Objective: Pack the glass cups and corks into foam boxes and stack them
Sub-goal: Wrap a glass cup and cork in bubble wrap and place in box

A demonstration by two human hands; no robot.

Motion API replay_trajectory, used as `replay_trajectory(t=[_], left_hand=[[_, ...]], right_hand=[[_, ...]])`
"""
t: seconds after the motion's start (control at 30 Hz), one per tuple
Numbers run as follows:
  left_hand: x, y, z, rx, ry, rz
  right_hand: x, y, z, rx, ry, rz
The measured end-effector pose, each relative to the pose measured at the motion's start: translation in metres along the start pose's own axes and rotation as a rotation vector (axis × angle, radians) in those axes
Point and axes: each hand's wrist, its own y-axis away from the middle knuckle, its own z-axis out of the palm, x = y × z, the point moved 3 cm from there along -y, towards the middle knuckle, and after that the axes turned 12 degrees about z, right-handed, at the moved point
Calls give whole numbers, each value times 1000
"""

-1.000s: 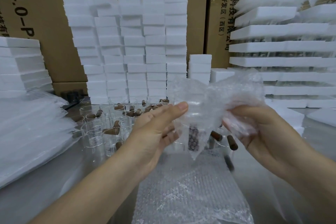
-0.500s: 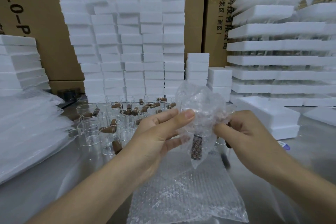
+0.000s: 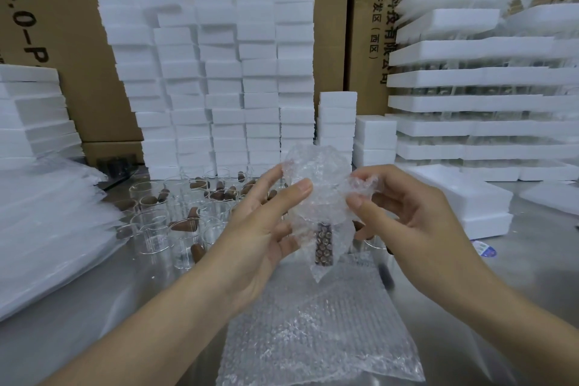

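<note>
A crumpled bubble-wrap bundle (image 3: 316, 194) hangs between my hands above the table, and a brown cork (image 3: 324, 244) shows through its lower part. My left hand (image 3: 260, 222) holds the bundle's left side with thumb and fingers. My right hand (image 3: 404, 213) pinches the wrap's right edge. Behind my left hand stand several clear glass cups (image 3: 150, 226) with brown corks (image 3: 185, 224) in and between them. A low foam box (image 3: 463, 197) sits to the right of my right hand.
Tall stacks of white foam boxes (image 3: 219, 78) line the back before cardboard cartons (image 3: 78, 25). Flat foam trays (image 3: 470, 78) are stacked at right, foam slabs (image 3: 28, 110) and plastic bags (image 3: 47, 229) at left. A bubble-wrap sheet (image 3: 316, 332) lies on the steel table (image 3: 94, 307).
The loose wrap spread toward the right has been gathered into a tighter bundle. My right hand moved left and closer to my left hand.
</note>
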Motion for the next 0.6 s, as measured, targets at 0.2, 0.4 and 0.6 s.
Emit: replay_trajectory(t=[0.2, 0.4, 0.6], left_hand=[[1, 2, 12, -160, -117, 20], [-6, 2, 8, -209, -195, 16], [-11, 6, 11, -310, -277, -44]], right_hand=[[0, -1, 0, -22, 205, 7], [6, -1, 2, 6, 45, 104], [5, -1, 2, 61, 113, 133]])
